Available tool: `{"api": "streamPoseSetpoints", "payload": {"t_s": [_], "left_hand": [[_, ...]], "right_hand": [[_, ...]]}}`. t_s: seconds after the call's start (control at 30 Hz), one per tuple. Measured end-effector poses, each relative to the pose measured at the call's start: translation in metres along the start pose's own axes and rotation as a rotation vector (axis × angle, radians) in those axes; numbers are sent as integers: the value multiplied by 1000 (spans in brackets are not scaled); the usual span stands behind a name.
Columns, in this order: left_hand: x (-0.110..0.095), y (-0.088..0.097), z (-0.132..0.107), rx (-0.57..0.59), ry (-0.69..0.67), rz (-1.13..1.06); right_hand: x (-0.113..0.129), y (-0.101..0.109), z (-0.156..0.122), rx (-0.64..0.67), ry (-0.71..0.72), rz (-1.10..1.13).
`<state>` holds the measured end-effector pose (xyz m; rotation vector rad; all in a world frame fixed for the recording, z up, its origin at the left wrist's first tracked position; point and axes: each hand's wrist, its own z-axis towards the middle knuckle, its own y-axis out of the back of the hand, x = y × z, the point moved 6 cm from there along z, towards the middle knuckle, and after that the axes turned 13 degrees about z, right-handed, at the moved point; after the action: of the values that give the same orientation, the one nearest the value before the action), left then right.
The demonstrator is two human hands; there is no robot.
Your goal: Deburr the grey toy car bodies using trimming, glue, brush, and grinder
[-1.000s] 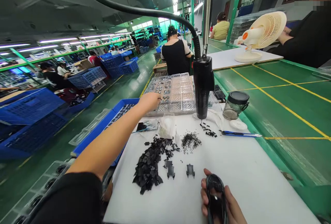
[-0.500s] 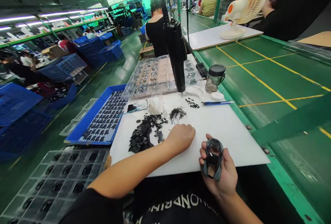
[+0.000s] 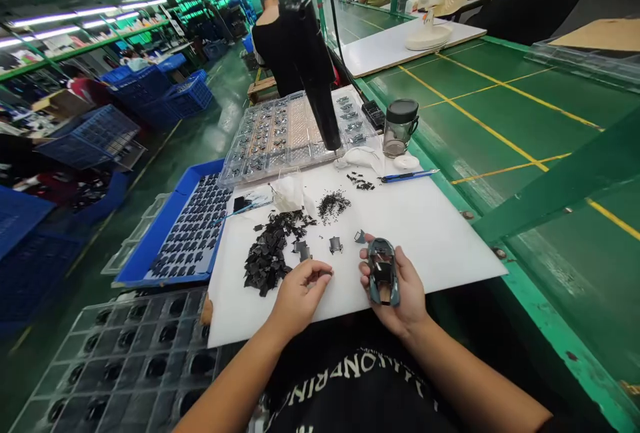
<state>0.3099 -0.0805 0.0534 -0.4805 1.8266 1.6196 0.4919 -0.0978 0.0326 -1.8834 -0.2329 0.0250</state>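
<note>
My right hand [image 3: 407, 286] is closed around a small dark grey-blue toy car body [image 3: 383, 273], held over the front of the white board [image 3: 425, 220]. My left hand [image 3: 303, 293] rests low over the board with thumb and fingertips pinched together; whatever may be between them is too small to make out. Beyond it lie two small black plastic parts, one [image 3: 302, 250] near the fingers and one [image 3: 335, 244] farther right. A small grey-blue piece [image 3: 359, 236] lies by my right fingertips. To the left spreads a pile of black flat parts [image 3: 267, 253].
A black electric screwdriver [image 3: 320, 86] hangs above the board. Tiny black bits [image 3: 334, 205], a blue pen-like tool [image 3: 409, 176] and a lidded jar [image 3: 401, 128] sit farther back. A blue tray [image 3: 170, 266] and clear compartment trays [image 3: 120, 353] stand left; a parts tray [image 3: 280, 130] is behind.
My left hand has drawn back left from the middle of the board, uncovering a black part and a grey-blue piece. The car body stays in my right hand. The head view has shifted.
</note>
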Motion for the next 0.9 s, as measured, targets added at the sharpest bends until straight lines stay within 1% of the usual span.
{"api": "streamPoseSetpoints", "payload": {"t_s": [0.07, 0.13, 0.2, 0.3, 0.4, 0.47, 0.53, 0.63, 0.67, 0.7, 0.77, 0.83, 0.9], "left_hand": [[-5, 5, -9, -61, -62, 21], [-12, 8, -15, -77, -145, 81], [-14, 9, -18, -76, -197, 150], [-10, 9, -21, -95, -231, 290], [-3, 8, -23, -55, -247, 443], [-2, 12, -22, -10, -236, 464], [-5, 24, -18, -8, -168, 362], [-20, 46, -9, -46, -10, 62], [-28, 52, -5, -46, 11, -38], [-37, 55, 0, -34, 5, -121], [-55, 58, 9, 18, -54, -210], [-66, 55, 16, 102, -109, -200], [-70, 49, 21, 198, -139, -135]], "right_hand": [[-14, -8, 2, 14, -84, 4], [-22, -14, 1, 16, -123, -8], [-25, -16, 0, 16, -128, -32], [-25, -13, -1, 32, -128, -61], [-23, -10, -3, 52, -120, -84], [-24, -10, -6, 47, -120, -103], [-26, -10, -9, 30, -138, -122], [-35, -11, -13, 13, -194, -151], [-39, -12, -14, 15, -212, -157], [-42, -12, -15, 18, -229, -162], [-49, -10, -16, 12, -259, -173], [-54, -7, -16, -14, -284, -193], [-57, -4, -17, -48, -305, -220]]}}
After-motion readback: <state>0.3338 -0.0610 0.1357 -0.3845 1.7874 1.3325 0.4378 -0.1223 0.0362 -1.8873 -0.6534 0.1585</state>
